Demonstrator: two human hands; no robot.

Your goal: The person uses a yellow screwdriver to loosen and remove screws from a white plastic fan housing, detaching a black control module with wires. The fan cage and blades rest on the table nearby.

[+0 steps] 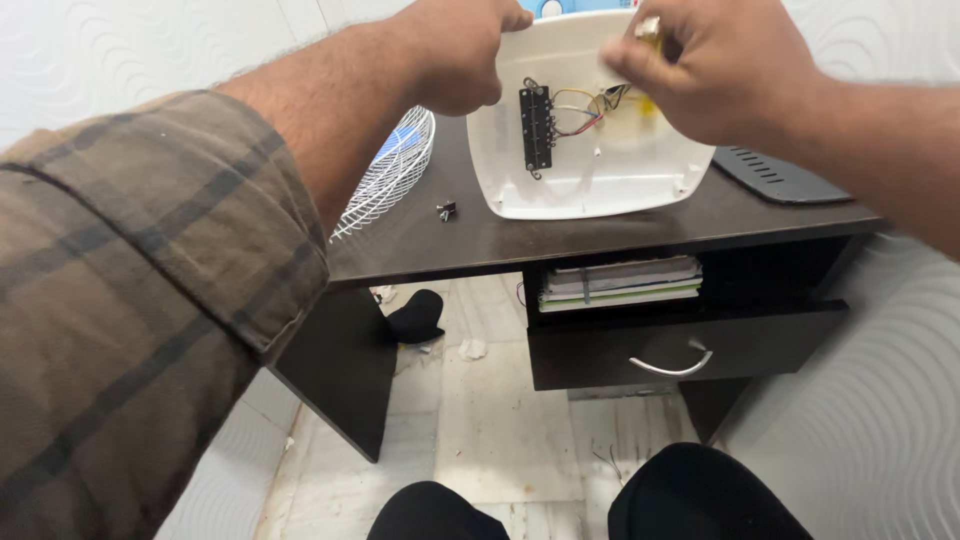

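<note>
A white plastic housing shell [610, 165] lies tilted on the dark desk, its inside facing me. A black switch block [536, 128] and coloured wires [585, 112] sit inside it. My left hand [455, 55] grips the shell's upper left rim. My right hand [700, 65] pinches a small yellowish part at the wire ends near the shell's top right. A small dark screw-like piece [446, 210] rests on the desk to the left of the shell.
A white wire fan grille [390, 175] leans at the left edge of the dark desk [480, 245]. A black slotted cover [775, 178] lies at right. Stacked books [620, 283] sit above a drawer [690, 345]. A black item [415, 318] lies on the tiled floor.
</note>
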